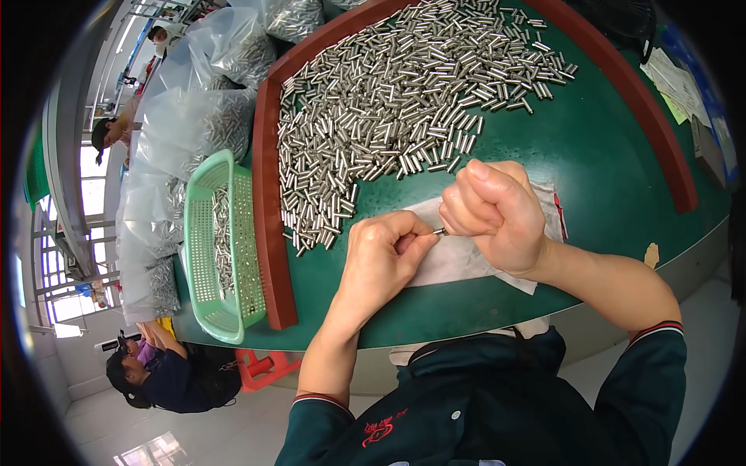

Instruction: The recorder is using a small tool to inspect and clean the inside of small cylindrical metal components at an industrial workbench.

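My left hand [377, 260] is closed, thumb and forefinger pinching a small shiny metal pin [440, 231]. The pin's far end meets the curled fingers of my right hand [501, 213], which is clenched in a fist with the thumb on top. Whatever lies inside that fist is hidden. Both hands are held over a whitish cloth [458, 260] on the green tabletop [536, 147]. Beyond them spreads a large heap of similar metal pins [388, 101], lying loose in all directions.
Dark red rails [268, 194] border the heap on the left and right. Left of them stands a pale green plastic basket [198, 256] with pins inside. Clear bags of metal parts [194, 128] line the far left. Papers [676, 85] lie far right; another person [167, 373] sits lower left near a red stool [260, 369].
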Demonstrator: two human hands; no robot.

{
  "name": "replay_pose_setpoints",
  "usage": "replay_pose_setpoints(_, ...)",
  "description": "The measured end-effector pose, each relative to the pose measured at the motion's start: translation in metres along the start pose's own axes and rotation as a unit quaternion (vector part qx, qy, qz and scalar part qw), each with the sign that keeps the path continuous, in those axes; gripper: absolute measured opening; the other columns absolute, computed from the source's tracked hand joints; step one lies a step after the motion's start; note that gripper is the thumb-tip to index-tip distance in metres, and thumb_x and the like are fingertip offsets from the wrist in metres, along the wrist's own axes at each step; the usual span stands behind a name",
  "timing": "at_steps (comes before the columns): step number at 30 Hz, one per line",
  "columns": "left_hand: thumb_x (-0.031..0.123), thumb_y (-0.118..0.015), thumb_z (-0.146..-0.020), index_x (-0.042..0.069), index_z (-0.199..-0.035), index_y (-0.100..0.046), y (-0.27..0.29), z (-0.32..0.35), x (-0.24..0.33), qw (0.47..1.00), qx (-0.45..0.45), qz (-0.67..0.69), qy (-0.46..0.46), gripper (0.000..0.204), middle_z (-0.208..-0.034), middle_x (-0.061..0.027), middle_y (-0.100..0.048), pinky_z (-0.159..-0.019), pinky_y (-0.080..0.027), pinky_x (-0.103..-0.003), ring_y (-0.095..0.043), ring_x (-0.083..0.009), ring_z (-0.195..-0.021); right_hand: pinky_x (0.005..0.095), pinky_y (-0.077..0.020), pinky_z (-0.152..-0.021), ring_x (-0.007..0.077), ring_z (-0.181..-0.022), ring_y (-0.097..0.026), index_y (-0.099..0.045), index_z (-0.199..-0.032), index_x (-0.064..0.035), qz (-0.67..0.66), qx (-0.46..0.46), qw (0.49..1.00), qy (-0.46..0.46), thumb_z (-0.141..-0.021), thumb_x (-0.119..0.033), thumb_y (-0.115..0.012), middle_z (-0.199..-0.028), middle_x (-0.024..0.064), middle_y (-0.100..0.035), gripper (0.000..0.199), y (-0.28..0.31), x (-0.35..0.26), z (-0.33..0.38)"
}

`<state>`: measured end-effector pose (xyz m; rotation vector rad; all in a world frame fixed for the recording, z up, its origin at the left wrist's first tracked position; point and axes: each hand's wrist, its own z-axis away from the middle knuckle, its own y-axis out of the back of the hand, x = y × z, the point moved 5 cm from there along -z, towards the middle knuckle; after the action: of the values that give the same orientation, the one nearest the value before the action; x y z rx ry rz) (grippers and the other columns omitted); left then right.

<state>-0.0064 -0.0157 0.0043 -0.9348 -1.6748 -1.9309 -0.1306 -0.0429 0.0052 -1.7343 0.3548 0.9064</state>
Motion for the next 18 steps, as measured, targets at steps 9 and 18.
replay_pose_setpoints(9, 0.002, -0.064, -0.066, -0.001, -0.065, -0.057, 0.0, -0.001, 0.003, 1.0, -0.006, 0.0, -0.003, 0.009, -0.05, -0.0096, -0.047, -0.044, -0.036, -0.031, -0.045, -0.0192, -0.042, 0.0241, -0.0186, -0.041, 0.0079, -0.04, -0.019, -0.024, -0.047, -0.0113, 0.04, -0.011, 0.999, 0.022, -0.089, -0.019, -0.034, -0.041, -0.0026, -0.023, 0.044, -0.009, 0.0, 0.006)
replay_pose_setpoints(18, 0.003, -0.064, -0.067, -0.001, -0.065, -0.057, -0.001, 0.001, 0.003, 1.0, 0.005, -0.01, -0.007, 0.008, -0.049, -0.0088, -0.047, -0.043, -0.036, -0.03, -0.045, -0.0181, -0.042, 0.0237, -0.0198, -0.042, 0.0063, -0.043, -0.021, -0.027, -0.049, -0.0094, 0.035, -0.025, 0.999, 0.03, -0.088, -0.02, -0.037, -0.045, -0.0031, -0.026, 0.041, -0.006, -0.005, 0.002)
